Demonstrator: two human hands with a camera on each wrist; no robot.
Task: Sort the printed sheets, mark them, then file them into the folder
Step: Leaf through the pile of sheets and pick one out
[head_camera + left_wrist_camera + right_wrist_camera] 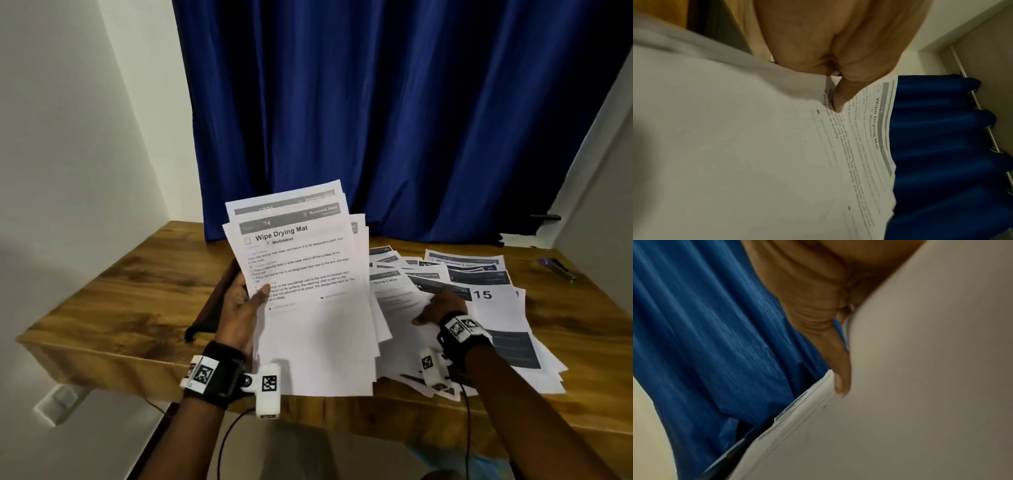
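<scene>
Sheets (308, 274) pinched in left hand (241, 301); right hand (440, 306) flat on pile (496, 308), head view only.

Fanned sheets (308, 274) above scattered pile (479, 308)

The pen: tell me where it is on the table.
In the head view the pen lies near the wooden table's far right edge, just beyond the spread sheets, untouched by either hand.

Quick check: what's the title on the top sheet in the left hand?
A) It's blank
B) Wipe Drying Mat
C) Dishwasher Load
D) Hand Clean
B: the front page of the stack that the left hand grips reads "Wipe Drying Mat", also legible in the left wrist view.
</scene>
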